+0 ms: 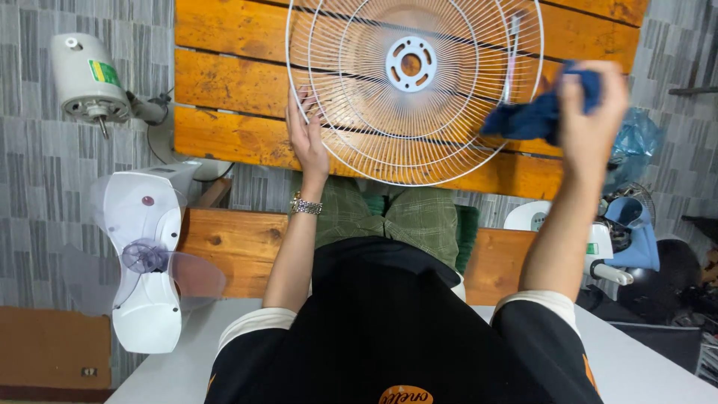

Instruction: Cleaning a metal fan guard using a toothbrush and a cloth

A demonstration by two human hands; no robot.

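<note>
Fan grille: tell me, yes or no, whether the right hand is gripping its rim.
No: the right hand holds a blue cloth against the fan grille, while the left hand grips the rim.

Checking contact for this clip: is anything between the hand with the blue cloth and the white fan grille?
Nothing visible. The right hand presses the blue cloth directly against the white fan grille at its right rim, while the left hand holds the left rim.

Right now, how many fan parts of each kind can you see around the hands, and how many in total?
White wire fan guard, held by the left hand: 1
Clear fan blade: 1
Fan motor: 1
White fan housing: 1
Total: 4
Not counted: the blue cloth in the right hand.
</note>
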